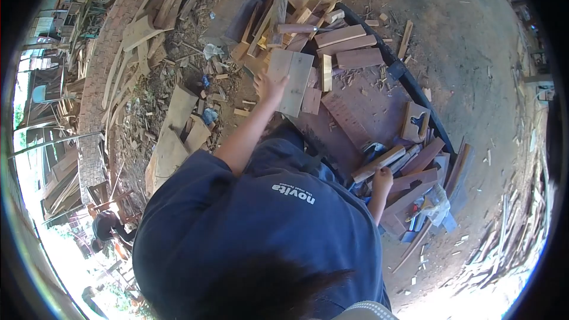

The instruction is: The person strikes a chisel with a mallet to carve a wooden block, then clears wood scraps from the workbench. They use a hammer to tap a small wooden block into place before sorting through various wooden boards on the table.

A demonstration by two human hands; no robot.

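Observation:
My left hand (270, 88) is closed on the left edge of a flat greyish board (291, 80), its thumb lying over the top face. The board is held above the near left part of a low worktable (370, 104). At the table's right end my right hand (383, 179) rests with curled fingers against the end of a light wood block (378, 163); whether it grips the block is too small to tell. A metal tool (372, 149) lies just beyond that block. A wooden-handled tool (296, 28) lies on the wood pile beyond the board.
Reddish wood blocks (360, 58) and offcuts lie at the table's far left. More pieces, a clear plastic bag (437, 206) and tools crowd its right end. Scrap wood covers the ground at left. Another person (106, 225) is at the lower left.

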